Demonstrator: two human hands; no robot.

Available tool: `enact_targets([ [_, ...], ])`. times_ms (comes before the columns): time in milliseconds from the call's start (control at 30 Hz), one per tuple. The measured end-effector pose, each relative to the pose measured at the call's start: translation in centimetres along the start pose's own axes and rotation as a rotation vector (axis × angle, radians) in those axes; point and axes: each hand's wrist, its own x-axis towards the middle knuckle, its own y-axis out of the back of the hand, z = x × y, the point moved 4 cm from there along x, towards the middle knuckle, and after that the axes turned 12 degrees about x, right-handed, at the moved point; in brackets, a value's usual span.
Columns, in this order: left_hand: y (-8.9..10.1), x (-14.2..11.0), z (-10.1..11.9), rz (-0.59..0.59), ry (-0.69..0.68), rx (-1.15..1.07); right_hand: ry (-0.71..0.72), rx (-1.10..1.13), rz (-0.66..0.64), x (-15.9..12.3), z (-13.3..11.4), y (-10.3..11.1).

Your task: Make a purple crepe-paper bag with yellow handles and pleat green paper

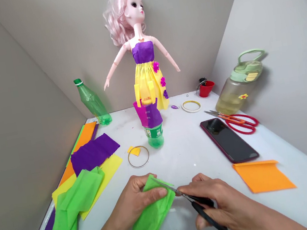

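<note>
The left hand [135, 201] pinches a sheet of green crepe paper [152, 221], fingers together on top of it, their undersides hidden. The right hand [211, 199] closes its fingers around black-handled scissors [200, 209]. They cover one handle loop, and the other handle juts out below them. The blade reaches the paper's edge, but whether it is open can't be made out.

Beyond the right fingers lie a phone [228, 139], red-handled scissors [240, 122] and an orange paper sheet [264, 176], making two scissors in all. Ahead of the left fingers are a crepe paper pile [92, 154], cut off at the lower edge of the view, and two rings [138, 156] [191, 106]. Farther ahead, a dressed doll [145, 65] stands on one of two green bottles [154, 136] [92, 101].
</note>
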Motion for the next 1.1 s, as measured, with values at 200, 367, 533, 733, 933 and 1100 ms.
enact_targets([
  [200,0.2,0.1,0.3,0.048,-0.015,0.055,-0.040,-0.008,0.012,0.1,0.1,0.0],
  [367,0.2,0.1,0.3,0.050,-0.058,0.077,-0.074,-0.056,0.005,0.0,-0.2,-0.1],
  [533,-0.2,0.1,0.3,0.008,-0.093,0.069,-0.073,-0.103,-0.016,0.1,-0.9,-0.3],
  [733,-0.6,0.3,0.5,-0.003,-0.105,0.096,-0.084,-0.087,-0.030,0.3,-1.5,-0.5],
  [933,-0.3,0.2,0.0,0.044,-0.073,0.179,-0.076,-0.034,-0.035,0.3,-1.0,-0.7],
  [1100,-0.2,0.3,-0.5,0.063,-0.049,0.184,-0.046,-0.005,-0.001,0.3,-0.1,-0.8],
])
